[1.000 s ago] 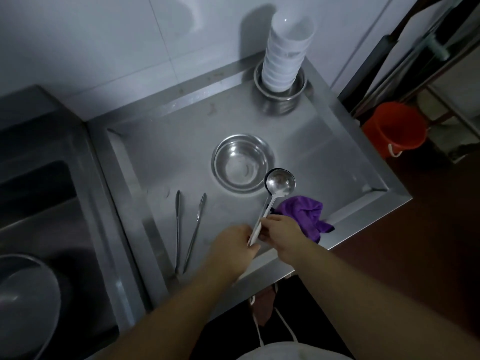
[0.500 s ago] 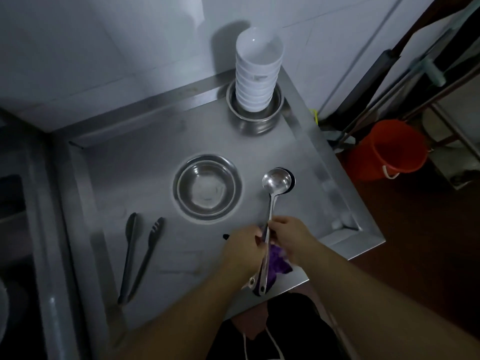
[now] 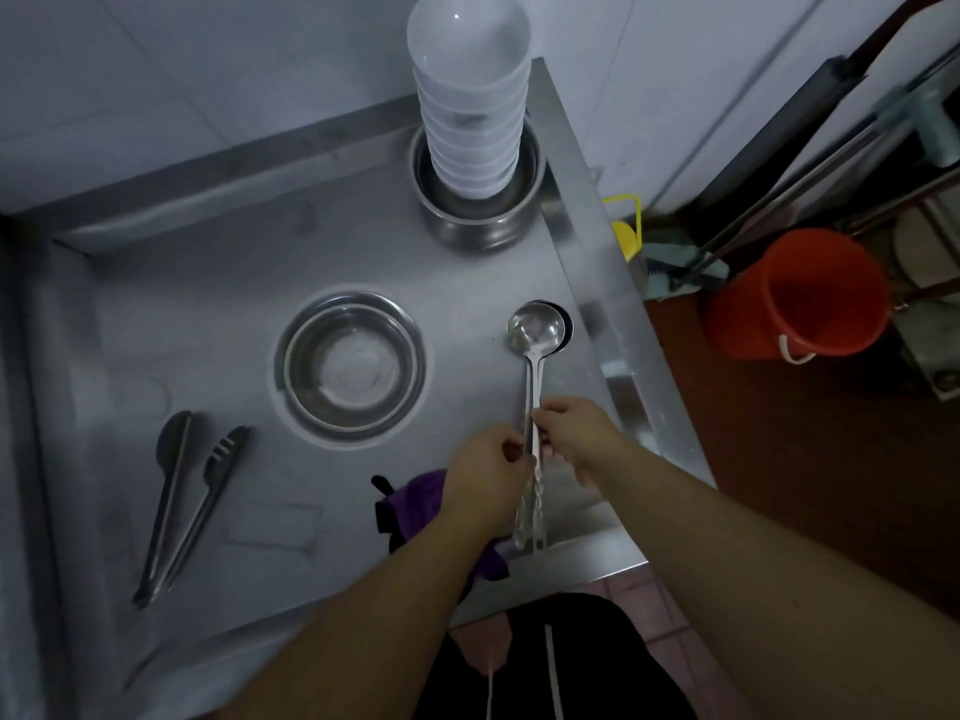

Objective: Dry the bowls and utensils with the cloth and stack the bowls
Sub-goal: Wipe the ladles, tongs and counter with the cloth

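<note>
While both hands hold the ladle, the big steel table [image 3: 218, 262] lies under everything, so start there and work down to the small things. At its far corner a tall stack of white bowls [image 3: 470, 96] stands in a steel pot [image 3: 475, 220]. One steel bowl [image 3: 353, 366] sits alone near the middle of the table, and it looks like it is yet to be stacked. Tongs [image 3: 182, 506] lie well apart to the left.

Over the near right part of the table is the ladle [image 3: 534, 397], its cup pointing away and its long handle pointing back to the person. The left hand [image 3: 488, 480] curls its fingers round the handle, and the right hand [image 3: 576, 433] pinches the handle from the other side. The purple cloth [image 3: 415, 504] lies on the table, partly under the left wrist. I cannot tell if any of it is in the fingers.

To dry the ladle well, I think one hand should hold the handle end tight while the other wraps the cloth round the metal. Rub from the cup down to the tip, and wipe inside the cup too, since water sits there. Hold it over the table so a slip does not drop it on the floor
</note>
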Available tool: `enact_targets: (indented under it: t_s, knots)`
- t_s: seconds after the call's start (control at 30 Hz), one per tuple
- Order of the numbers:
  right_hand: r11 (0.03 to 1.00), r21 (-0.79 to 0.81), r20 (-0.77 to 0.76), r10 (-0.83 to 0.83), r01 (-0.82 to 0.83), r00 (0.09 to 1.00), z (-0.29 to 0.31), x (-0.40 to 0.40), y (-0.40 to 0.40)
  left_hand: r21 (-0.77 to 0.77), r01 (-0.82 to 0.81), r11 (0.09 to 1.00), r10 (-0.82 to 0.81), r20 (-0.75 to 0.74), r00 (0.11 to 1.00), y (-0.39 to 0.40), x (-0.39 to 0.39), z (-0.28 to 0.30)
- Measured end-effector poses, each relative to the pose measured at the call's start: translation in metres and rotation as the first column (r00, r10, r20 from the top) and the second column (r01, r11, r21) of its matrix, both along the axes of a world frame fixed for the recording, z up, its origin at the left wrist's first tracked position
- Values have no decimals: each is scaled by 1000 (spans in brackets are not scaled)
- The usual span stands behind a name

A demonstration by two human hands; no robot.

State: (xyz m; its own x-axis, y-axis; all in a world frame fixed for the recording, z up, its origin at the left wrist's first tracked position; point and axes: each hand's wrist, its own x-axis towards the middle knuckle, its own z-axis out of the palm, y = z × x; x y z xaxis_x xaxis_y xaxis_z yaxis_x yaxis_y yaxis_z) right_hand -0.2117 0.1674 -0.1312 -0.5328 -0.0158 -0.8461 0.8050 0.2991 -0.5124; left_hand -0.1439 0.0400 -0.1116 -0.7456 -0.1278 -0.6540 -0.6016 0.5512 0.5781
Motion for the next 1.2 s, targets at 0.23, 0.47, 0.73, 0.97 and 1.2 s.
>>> enact_targets:
  t_s: [0.23, 0.47, 0.73, 0.97, 1.2]
  knots:
    - [976, 144, -51, 174, -165, 983, -3, -17, -1, 24, -117, 993, 116, 51, 992, 9, -9, -14]
    - [915, 326, -166, 301, -236, 939, 6, -14, 1, 35, -160, 987, 157, 73, 985, 19, -11, -27]
    - [861, 414, -196, 400, -294, 895, 11, -12, 1, -5, -150, 989, 150, 65, 986, 27, -18, -30]
    - [873, 417, -268, 384, -253, 883, 20, 7, 4, 10, -123, 992, 122, 61, 991, 19, -4, -21]
    - [810, 484, -324, 517, -330, 793, 37, 32, -23, -68, -96, 993, 96, 7, 995, -28, 25, 8]
